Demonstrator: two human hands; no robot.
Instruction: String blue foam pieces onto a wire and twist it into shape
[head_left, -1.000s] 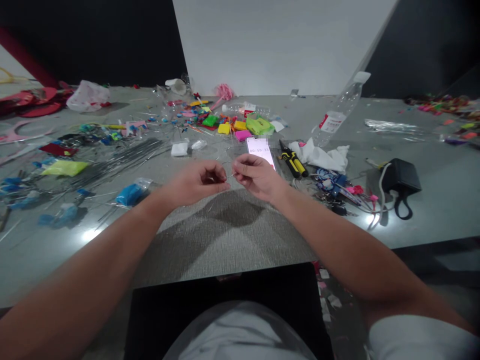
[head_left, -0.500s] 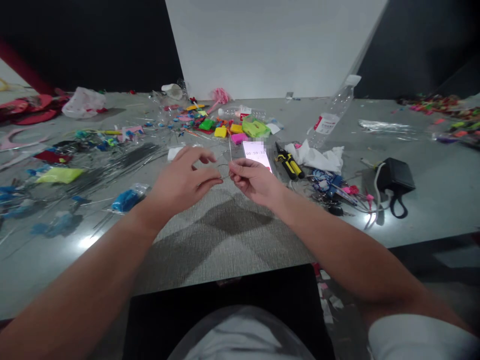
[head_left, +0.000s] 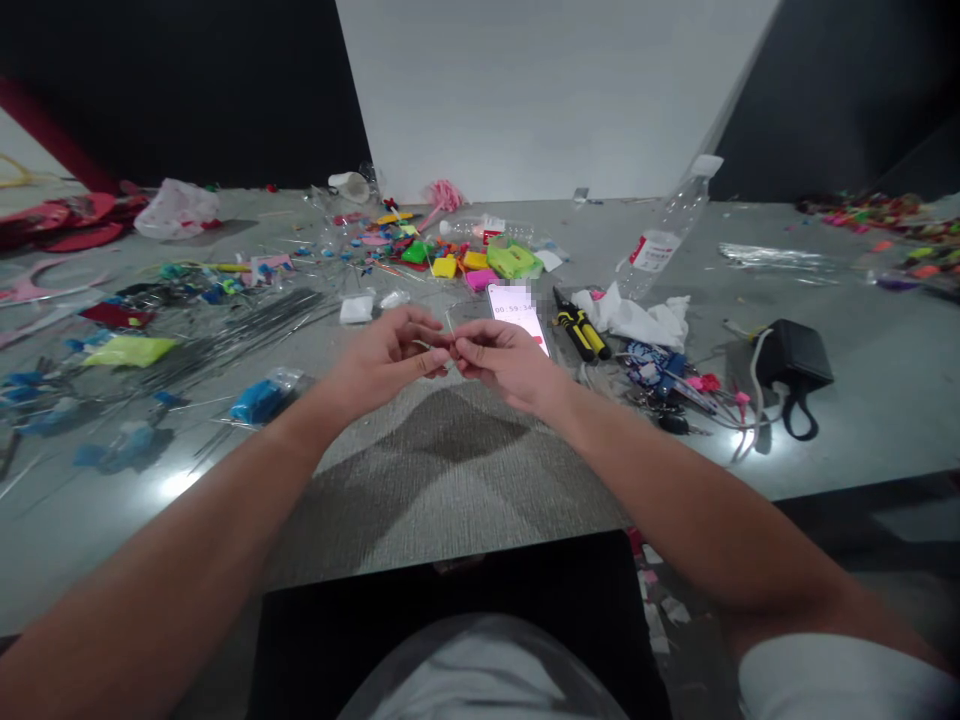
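Note:
Above the grey table [head_left: 450, 480] my left hand [head_left: 390, 358] and my right hand [head_left: 504, 362] meet fingertip to fingertip. Both pinch a thin metal wire [head_left: 448, 325], which shows only as a faint bent line over the fingers. My left thumb and forefinger are pressed together on it, the other fingers curled. Those of my right hand are curled round it too. A phone [head_left: 519, 310] with a lit screen lies just behind my right hand.
Yellow-handled pliers [head_left: 583, 328] lie right of the phone, beside crumpled white tissue [head_left: 637, 315]. A clear plastic bottle [head_left: 667, 232] leans behind. Coloured foam pieces [head_left: 465, 262], a bundle of wires [head_left: 240, 325], blue packets [head_left: 259, 392] and a black pouch [head_left: 795, 355] are scattered around.
My left hand opened half a second ago, then closed again on the wire. Both hands have drawn together until the fingertips touch.

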